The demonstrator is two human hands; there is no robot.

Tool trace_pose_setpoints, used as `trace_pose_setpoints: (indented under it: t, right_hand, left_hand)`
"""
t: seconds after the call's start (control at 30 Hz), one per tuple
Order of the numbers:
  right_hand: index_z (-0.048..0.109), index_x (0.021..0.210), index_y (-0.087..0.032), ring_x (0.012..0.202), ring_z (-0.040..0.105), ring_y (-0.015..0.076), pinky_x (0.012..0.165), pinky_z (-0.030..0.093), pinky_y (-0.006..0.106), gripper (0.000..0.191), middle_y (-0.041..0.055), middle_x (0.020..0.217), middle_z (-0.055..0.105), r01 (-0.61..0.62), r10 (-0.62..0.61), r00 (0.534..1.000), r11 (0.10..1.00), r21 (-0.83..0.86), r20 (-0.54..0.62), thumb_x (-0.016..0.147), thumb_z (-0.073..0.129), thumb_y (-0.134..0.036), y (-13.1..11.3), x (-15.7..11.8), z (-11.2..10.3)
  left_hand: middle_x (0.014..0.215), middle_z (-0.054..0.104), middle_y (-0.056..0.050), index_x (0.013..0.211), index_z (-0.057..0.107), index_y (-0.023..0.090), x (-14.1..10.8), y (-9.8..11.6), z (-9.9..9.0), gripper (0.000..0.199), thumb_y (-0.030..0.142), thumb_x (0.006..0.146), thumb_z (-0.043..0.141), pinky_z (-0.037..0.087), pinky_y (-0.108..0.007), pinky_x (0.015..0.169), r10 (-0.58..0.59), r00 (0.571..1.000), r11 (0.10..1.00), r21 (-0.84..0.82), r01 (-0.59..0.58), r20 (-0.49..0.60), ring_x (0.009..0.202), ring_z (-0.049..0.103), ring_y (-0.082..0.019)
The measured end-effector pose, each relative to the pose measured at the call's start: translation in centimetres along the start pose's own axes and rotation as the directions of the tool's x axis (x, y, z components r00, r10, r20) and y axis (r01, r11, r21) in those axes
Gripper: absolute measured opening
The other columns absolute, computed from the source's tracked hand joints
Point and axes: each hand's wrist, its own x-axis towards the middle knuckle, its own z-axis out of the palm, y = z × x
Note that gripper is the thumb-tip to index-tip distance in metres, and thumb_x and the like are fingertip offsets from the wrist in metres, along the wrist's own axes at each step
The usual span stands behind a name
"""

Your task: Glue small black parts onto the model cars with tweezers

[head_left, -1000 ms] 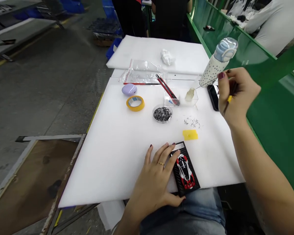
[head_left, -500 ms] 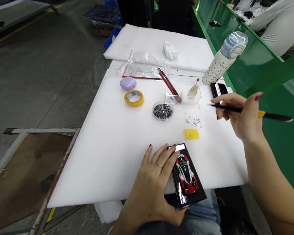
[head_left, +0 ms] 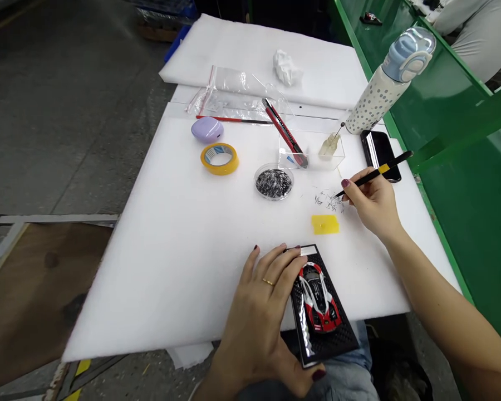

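My left hand (head_left: 262, 312) grips the left side of a black base (head_left: 338, 340), its thumb at the near edge. A red, white and black model car (head_left: 319, 301) sits on that base, which hangs partly past the table's front edge. In my right hand (head_left: 371, 197) is a thin black tool (head_left: 369, 176) with a yellow band, pinched between the fingers. Its tip touches the small dark slivers (head_left: 329, 201) scattered on the white table. A yellow piece (head_left: 325, 224) lies just in front of them. To their left is a round clear dish (head_left: 274, 182) of similar slivers.
Behind are a clear box (head_left: 313, 159) with a small bottle (head_left: 329, 146), a red knife (head_left: 284, 132), yellow tape (head_left: 219, 159), a purple egg-shaped object (head_left: 207, 129), and a plastic bag (head_left: 237, 100). A dotted bottle (head_left: 371, 100) and phone (head_left: 382, 153) stand and lie at right.
My right hand has moved left and down, bringing the tool's tip onto the scattered slivers. My left hand still holds the base. The camera view has shifted slightly.
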Motion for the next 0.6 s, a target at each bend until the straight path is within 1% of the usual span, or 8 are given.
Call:
trace_pose_setpoints:
  t: [0.07, 0.17, 0.3, 0.33, 0.4, 0.47, 0.5, 0.6]
  right_hand:
    - [0.056, 0.078, -0.023, 0.051, 0.055, 0.0131, 0.051, 0.043, 0.028, 0.027, -0.0021, 0.058, 0.062, -0.063, 0.067, 0.995, 0.996, 0.055, -0.073, 0.082, 0.078, -0.040, 0.36, -0.13, 0.46]
    - [0.054, 0.076, -0.024, 0.049, 0.052, 0.0130, 0.050, 0.040, 0.028, 0.020, -0.0030, 0.055, 0.061, -0.113, 0.123, 0.984, 0.990, 0.083, -0.128, 0.082, 0.073, -0.027, 0.58, -0.21, 0.64]
    - [0.055, 0.076, -0.024, 0.051, 0.057, 0.0148, 0.052, 0.042, 0.030, 0.018, -0.0024, 0.056, 0.062, -0.129, 0.133, 0.986, 0.991, 0.039, -0.103, 0.081, 0.072, -0.023, 0.51, -0.29, 0.30]
    - [0.055, 0.076, -0.024, 0.052, 0.058, 0.0153, 0.053, 0.043, 0.030, 0.018, -0.0022, 0.056, 0.062, -0.133, 0.136, 0.986, 0.990, 0.035, -0.093, 0.081, 0.072, -0.024, 0.48, -0.32, 0.22]
    - [0.054, 0.078, -0.024, 0.052, 0.058, 0.0158, 0.053, 0.043, 0.031, 0.018, -0.0020, 0.057, 0.063, -0.142, 0.144, 0.986, 0.989, 0.036, -0.085, 0.081, 0.072, -0.024, 0.44, -0.35, 0.12]
    - [0.054, 0.078, -0.024, 0.051, 0.058, 0.0160, 0.053, 0.044, 0.032, 0.019, -0.0017, 0.057, 0.064, -0.144, 0.147, 0.985, 0.989, 0.035, -0.093, 0.082, 0.072, -0.023, 0.39, -0.35, 0.14]
    - [0.054, 0.077, -0.024, 0.052, 0.058, 0.0160, 0.053, 0.044, 0.032, 0.019, -0.0014, 0.058, 0.064, -0.141, 0.143, 0.985, 0.990, 0.031, -0.098, 0.082, 0.072, -0.023, 0.36, -0.33, 0.19]
    - [0.053, 0.076, -0.024, 0.052, 0.059, 0.0164, 0.054, 0.044, 0.032, 0.020, -0.0011, 0.058, 0.065, -0.125, 0.126, 0.986, 0.992, 0.010, -0.106, 0.082, 0.071, -0.020, 0.30, -0.25, 0.41]
  left_hand:
    - [0.151, 0.052, -0.011, 0.150, 0.037, 0.019, 0.02, -0.03, -0.08, 0.106, 0.089, 0.070, 0.038, 0.008, -0.048, 0.128, 0.004, 1.000, 1.000, 0.003, -0.004, 0.018, 0.142, 0.044, -0.034]
    - [0.152, 0.050, -0.013, 0.152, 0.034, 0.016, -0.13, -0.19, -0.16, 0.109, 0.088, 0.069, 0.043, 0.007, -0.050, 0.128, 0.041, 0.997, 0.999, 0.017, -0.042, 0.058, 0.142, 0.044, -0.036]
    - [0.148, 0.054, -0.013, 0.150, 0.038, 0.016, -0.38, -0.25, -0.02, 0.107, 0.090, 0.073, 0.037, 0.012, -0.049, 0.127, 0.035, 0.999, 0.998, 0.045, -0.035, -0.001, 0.140, 0.047, -0.035]
    - [0.148, 0.055, -0.013, 0.150, 0.038, 0.016, -0.39, -0.23, 0.01, 0.101, 0.086, 0.077, 0.039, 0.013, -0.049, 0.127, 0.037, 0.999, 0.998, 0.059, -0.036, -0.006, 0.140, 0.048, -0.034]
    - [0.149, 0.054, -0.012, 0.150, 0.037, 0.015, -0.36, -0.17, 0.00, 0.085, 0.069, 0.084, 0.045, 0.013, -0.046, 0.126, 0.040, 0.999, 0.995, 0.094, -0.040, 0.005, 0.142, 0.046, -0.031]
    - [0.150, 0.053, -0.012, 0.151, 0.036, 0.016, -0.29, -0.12, -0.07, 0.075, 0.055, 0.087, 0.048, 0.012, -0.045, 0.126, 0.040, 0.999, 0.992, 0.118, -0.042, 0.023, 0.144, 0.043, -0.029]
    - [0.150, 0.053, -0.012, 0.150, 0.037, 0.016, -0.25, -0.10, -0.11, 0.074, 0.054, 0.088, 0.048, 0.013, -0.046, 0.126, 0.041, 0.999, 0.992, 0.118, -0.043, 0.020, 0.144, 0.043, -0.030]
    - [0.147, 0.055, -0.015, 0.149, 0.038, 0.014, -0.19, -0.07, -0.14, 0.080, 0.066, 0.088, 0.041, 0.016, -0.049, 0.125, 0.051, 0.999, 0.993, 0.103, -0.051, 0.001, 0.141, 0.046, -0.032]
